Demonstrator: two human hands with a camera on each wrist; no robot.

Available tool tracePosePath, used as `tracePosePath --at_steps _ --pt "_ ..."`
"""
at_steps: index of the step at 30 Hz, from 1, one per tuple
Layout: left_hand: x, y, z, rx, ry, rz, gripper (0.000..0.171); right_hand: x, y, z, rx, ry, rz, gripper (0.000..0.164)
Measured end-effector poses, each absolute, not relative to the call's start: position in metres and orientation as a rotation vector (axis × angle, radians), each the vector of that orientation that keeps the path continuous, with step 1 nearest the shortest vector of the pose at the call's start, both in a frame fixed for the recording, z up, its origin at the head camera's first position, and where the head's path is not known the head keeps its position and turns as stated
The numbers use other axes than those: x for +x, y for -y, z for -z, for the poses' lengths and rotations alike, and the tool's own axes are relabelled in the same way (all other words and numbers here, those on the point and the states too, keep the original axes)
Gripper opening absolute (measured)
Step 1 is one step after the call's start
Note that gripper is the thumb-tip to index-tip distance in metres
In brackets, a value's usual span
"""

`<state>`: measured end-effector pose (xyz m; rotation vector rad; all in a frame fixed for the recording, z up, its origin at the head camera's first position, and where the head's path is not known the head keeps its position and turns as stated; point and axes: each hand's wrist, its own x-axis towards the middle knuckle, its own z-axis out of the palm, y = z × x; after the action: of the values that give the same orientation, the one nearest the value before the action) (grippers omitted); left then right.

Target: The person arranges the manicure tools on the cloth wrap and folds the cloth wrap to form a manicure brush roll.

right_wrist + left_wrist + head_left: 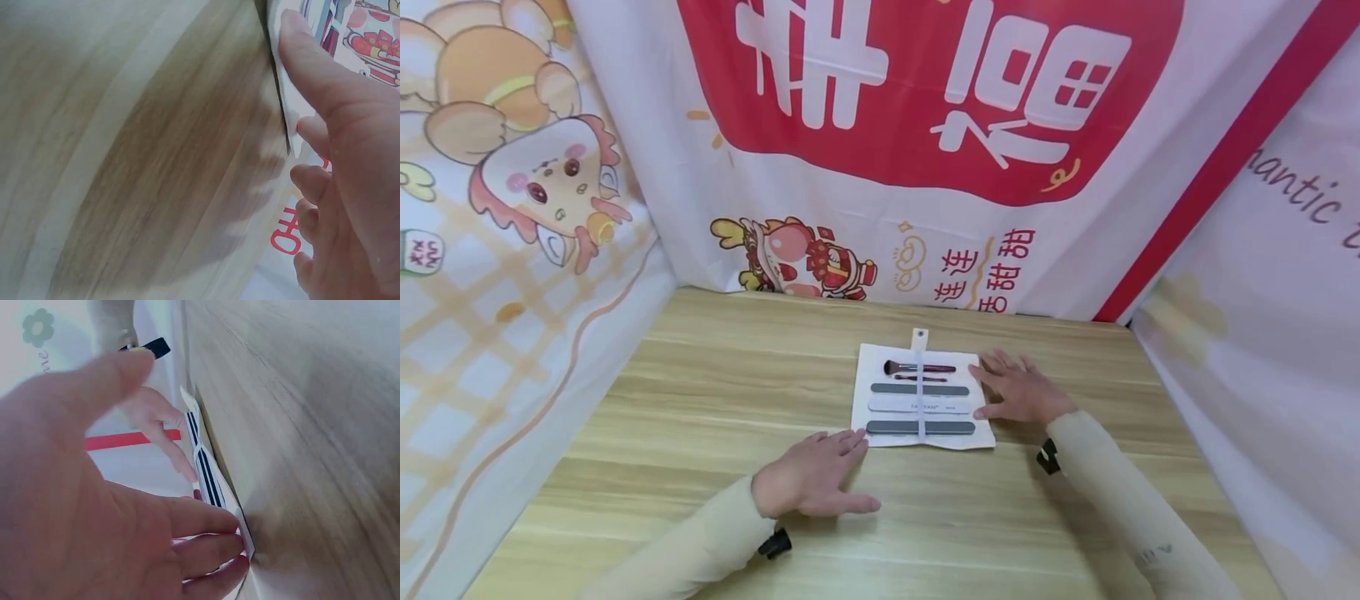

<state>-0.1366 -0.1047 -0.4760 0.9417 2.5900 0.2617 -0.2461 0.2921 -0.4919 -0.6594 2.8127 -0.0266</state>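
A white manicure tool case (931,355) lies spread flat on the wooden table. A band across its middle holds a dark-headed brush (940,368), a thin small tool (906,378), a grey nail file (891,388), a white file (887,404) and another grey file (891,427). My left hand (812,475) touches the case's near left corner with its fingertips, thumb stretched away. At the right edge rests my right hand (1018,387), fingers spread; in the right wrist view its thumb (306,47) lies on the case's surface.
A snap tab (920,339) sticks out from the case's far edge. The wooden table (722,375) is bordered by printed cloth at the back (1060,250), left (580,350) and right (1247,350). Black clips (775,544) hang by both wrists.
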Motion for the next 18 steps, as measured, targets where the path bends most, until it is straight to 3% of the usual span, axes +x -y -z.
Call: tracePosePath --at_steps 8,12,18 --pt "-0.166 0.116 0.483 1.078 -2.697 -0.421 0.059 -0.213 -0.295 0.487 -0.696 -2.86 0.063 0.087" --pt "-0.185 0.114 0.49 1.1 -2.772 -0.49 0.052 -0.19 -0.293 0.479 -0.744 -2.862 0.11 0.085" --pt "-0.201 0.103 0.504 1.157 -2.799 -0.499 0.034 -0.171 -0.287 0.482 -0.854 -2.888 0.055 0.058"
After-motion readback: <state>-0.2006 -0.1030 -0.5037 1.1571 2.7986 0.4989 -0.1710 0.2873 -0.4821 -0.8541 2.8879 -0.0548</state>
